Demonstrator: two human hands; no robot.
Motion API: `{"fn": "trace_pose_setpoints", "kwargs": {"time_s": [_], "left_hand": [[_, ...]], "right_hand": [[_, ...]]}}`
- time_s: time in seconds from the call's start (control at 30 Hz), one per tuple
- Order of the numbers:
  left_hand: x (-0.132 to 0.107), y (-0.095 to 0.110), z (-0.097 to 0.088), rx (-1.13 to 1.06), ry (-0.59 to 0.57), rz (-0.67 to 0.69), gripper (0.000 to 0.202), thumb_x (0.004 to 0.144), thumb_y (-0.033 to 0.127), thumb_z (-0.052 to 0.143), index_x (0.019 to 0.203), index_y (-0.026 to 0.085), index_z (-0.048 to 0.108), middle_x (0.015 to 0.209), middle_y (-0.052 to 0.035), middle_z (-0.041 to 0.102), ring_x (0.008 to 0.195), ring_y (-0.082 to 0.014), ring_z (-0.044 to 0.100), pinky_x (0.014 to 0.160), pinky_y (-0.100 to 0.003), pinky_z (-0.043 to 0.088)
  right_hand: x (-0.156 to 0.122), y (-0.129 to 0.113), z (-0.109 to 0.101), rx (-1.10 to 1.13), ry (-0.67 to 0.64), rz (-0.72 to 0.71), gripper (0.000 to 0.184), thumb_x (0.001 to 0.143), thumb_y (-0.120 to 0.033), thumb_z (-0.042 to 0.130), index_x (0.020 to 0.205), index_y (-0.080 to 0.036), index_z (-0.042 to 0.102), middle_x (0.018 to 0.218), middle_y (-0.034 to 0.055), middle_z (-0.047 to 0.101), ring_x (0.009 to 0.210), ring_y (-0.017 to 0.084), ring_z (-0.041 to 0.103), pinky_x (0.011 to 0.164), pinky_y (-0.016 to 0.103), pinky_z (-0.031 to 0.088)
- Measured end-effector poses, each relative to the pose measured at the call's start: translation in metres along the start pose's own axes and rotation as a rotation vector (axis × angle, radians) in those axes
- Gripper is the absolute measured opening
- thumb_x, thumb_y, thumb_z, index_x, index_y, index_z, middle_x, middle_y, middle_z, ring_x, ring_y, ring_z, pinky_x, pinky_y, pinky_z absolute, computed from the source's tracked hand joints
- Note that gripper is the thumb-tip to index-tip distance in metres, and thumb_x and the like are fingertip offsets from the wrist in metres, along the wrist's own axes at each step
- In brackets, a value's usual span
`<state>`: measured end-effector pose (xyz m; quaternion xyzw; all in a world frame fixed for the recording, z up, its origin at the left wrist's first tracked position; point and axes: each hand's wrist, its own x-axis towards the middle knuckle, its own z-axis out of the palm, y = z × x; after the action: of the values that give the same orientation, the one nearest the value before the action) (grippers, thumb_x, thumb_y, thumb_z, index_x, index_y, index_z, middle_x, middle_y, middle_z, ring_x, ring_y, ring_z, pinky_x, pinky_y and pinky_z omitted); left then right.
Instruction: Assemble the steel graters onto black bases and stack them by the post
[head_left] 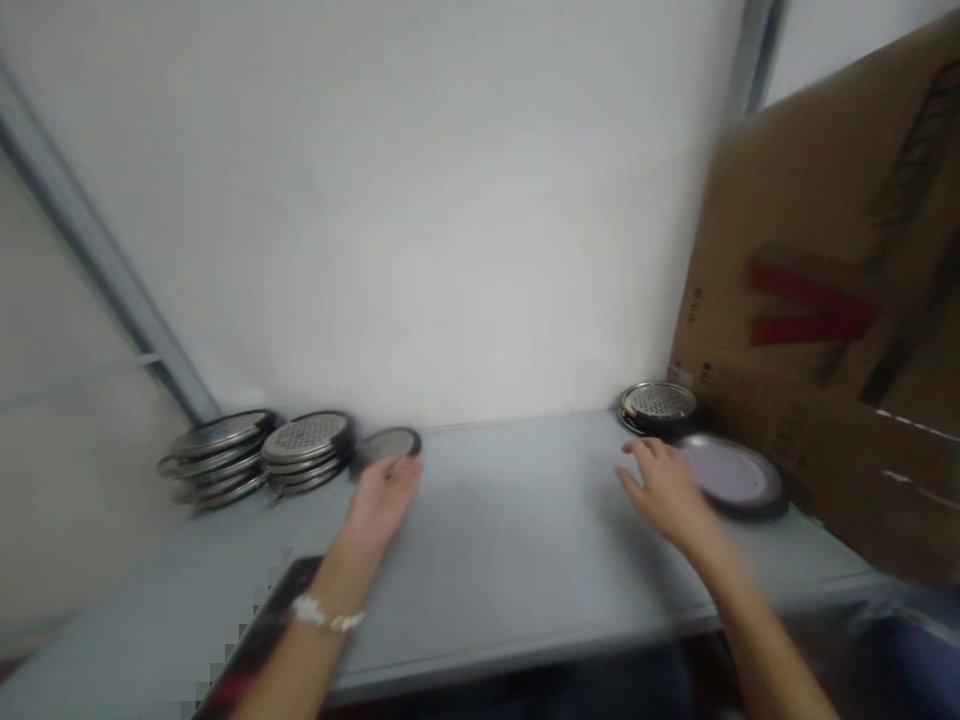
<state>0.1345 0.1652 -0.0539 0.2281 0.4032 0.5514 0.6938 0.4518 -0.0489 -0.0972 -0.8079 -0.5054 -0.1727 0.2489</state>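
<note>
My left hand [386,490] is at the front edge of a round, dark-rimmed metal disc [388,442] near the wall. Its fingers are blurred and overlap the disc, so their grip on it is unclear. Just left of that disc stands a stack of round metal graters [309,435] with perforated tops. My right hand [661,488] hovers over the table's right side with its fingers apart and nothing in them. Close beside it lies a round, dark-rimmed plate-like disc with a pale lilac face [727,472]. Behind the hand sits another round perforated grater [660,402] on a small pile.
A further stack of round metal discs [221,450] stands at the far left. The grey table [510,560] meets a white wall [465,220] behind. A large cardboard box [817,390] rises along the right side. Under my left forearm lies a dark flat object [274,615].
</note>
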Motion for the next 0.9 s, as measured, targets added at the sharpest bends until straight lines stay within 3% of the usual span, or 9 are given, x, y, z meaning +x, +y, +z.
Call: {"fn": "trace_pose_setpoints", "kwargs": {"time_s": [0.13, 0.2, 0.27, 0.43, 0.6, 0.77, 0.9], "left_hand": [[-0.023, -0.001, 0.016, -0.051, -0.099, -0.016, 0.018, 0.088, 0.002, 0.051, 0.079, 0.015, 0.060, 0.088, -0.0093, 0.070, 0.085, -0.0163, 0.072, 0.077, -0.026, 0.063], [-0.032, -0.003, 0.018, -0.061, -0.131, 0.001, 0.019, 0.087, 0.001, 0.050, 0.082, 0.015, 0.062, 0.088, -0.0087, 0.071, 0.088, -0.0171, 0.072, 0.080, -0.027, 0.062], [-0.037, -0.008, 0.017, -0.040, -0.143, 0.009, 0.020, 0.088, 0.001, 0.049, 0.085, 0.015, 0.063, 0.089, -0.0087, 0.072, 0.088, -0.0172, 0.073, 0.079, -0.027, 0.061], [-0.038, -0.021, 0.007, 0.042, -0.153, 0.088, 0.019, 0.086, 0.002, 0.054, 0.092, 0.017, 0.064, 0.097, -0.0058, 0.073, 0.090, -0.0150, 0.072, 0.078, -0.025, 0.057], [-0.044, -0.031, 0.003, 0.189, -0.221, 0.233, 0.027, 0.077, 0.017, 0.073, 0.102, 0.021, 0.064, 0.110, -0.0040, 0.071, 0.103, -0.0182, 0.069, 0.085, -0.028, 0.053], [-0.056, -0.039, 0.007, 0.496, -0.423, 0.366, 0.042, 0.074, 0.043, 0.076, 0.107, 0.021, 0.062, 0.118, -0.0073, 0.068, 0.109, -0.0249, 0.067, 0.087, -0.034, 0.052], [-0.054, -0.058, 0.003, 0.786, -0.565, 0.439, 0.039, 0.080, 0.043, 0.065, 0.110, 0.020, 0.060, 0.123, -0.0114, 0.066, 0.106, -0.0263, 0.067, 0.090, -0.041, 0.054]], "right_hand": [[-0.002, 0.072, -0.003, -0.220, 0.000, 0.548, 0.032, 0.093, -0.028, 0.051, 0.116, -0.010, 0.064, 0.119, 0.0266, 0.062, 0.116, 0.046, 0.058, 0.088, 0.056, 0.048], [-0.009, 0.095, -0.006, -0.250, 0.021, 0.662, 0.036, 0.092, -0.025, 0.048, 0.119, -0.005, 0.062, 0.117, 0.0329, 0.060, 0.113, 0.049, 0.060, 0.084, 0.059, 0.048], [-0.015, 0.108, -0.008, -0.244, 0.017, 0.697, 0.037, 0.089, -0.022, 0.051, 0.119, -0.005, 0.062, 0.114, 0.0332, 0.061, 0.109, 0.048, 0.063, 0.082, 0.058, 0.049], [-0.021, 0.123, -0.003, -0.183, -0.055, 0.661, 0.036, 0.084, -0.014, 0.052, 0.116, -0.005, 0.064, 0.105, 0.0278, 0.066, 0.100, 0.040, 0.070, 0.084, 0.048, 0.052], [-0.014, 0.120, 0.008, -0.106, -0.140, 0.569, 0.038, 0.083, -0.007, 0.046, 0.117, -0.008, 0.064, 0.108, 0.0252, 0.070, 0.108, 0.036, 0.069, 0.090, 0.045, 0.052], [-0.002, 0.081, 0.030, 0.090, -0.220, 0.325, 0.046, 0.086, -0.008, 0.043, 0.129, -0.012, 0.061, 0.122, 0.0212, 0.070, 0.118, 0.031, 0.066, 0.101, 0.042, 0.049], [0.002, 0.043, 0.048, 0.298, -0.284, 0.117, 0.056, 0.092, -0.020, 0.043, 0.148, -0.017, 0.045, 0.144, 0.0139, 0.059, 0.123, 0.023, 0.064, 0.105, 0.038, 0.049]]}}
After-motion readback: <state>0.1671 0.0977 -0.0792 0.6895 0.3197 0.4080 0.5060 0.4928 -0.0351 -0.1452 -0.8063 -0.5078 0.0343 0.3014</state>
